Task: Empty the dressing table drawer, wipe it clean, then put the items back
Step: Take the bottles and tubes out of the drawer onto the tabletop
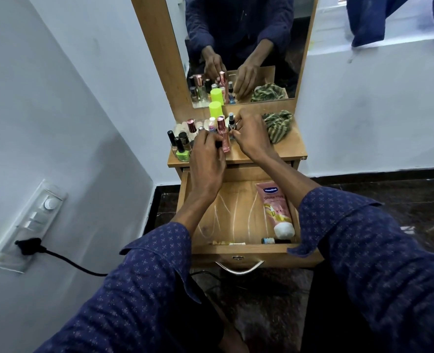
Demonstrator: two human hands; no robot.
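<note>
Reaching over the open drawer (238,248), I had both hands up on the counter (284,149) among the bottles. My left hand (207,159) was curled round the base of a tall pink bottle (222,135), standing it upright in the cluster, I judged, so it would not topple its neighbours. My right hand (251,135) pinched something small and thin beside a dark spray bottle (230,124); what it was I could not tell. The green nail polish (181,151) and the black-capped bottles stood bunched at the left end, probably to leave the drawer free for wiping. A striped cloth (278,126) lay crumpled at the right end, within reach for that job. The drawer was not yet empty: a pink Vaseline tube (277,210) lay along its right side, and a few small items sat against the front wall. The counter was pale wood under a framed mirror (241,47). White walls closed in on both sides, with a switch plate (29,220) and a black plug on the left, and dark floor below.
</note>
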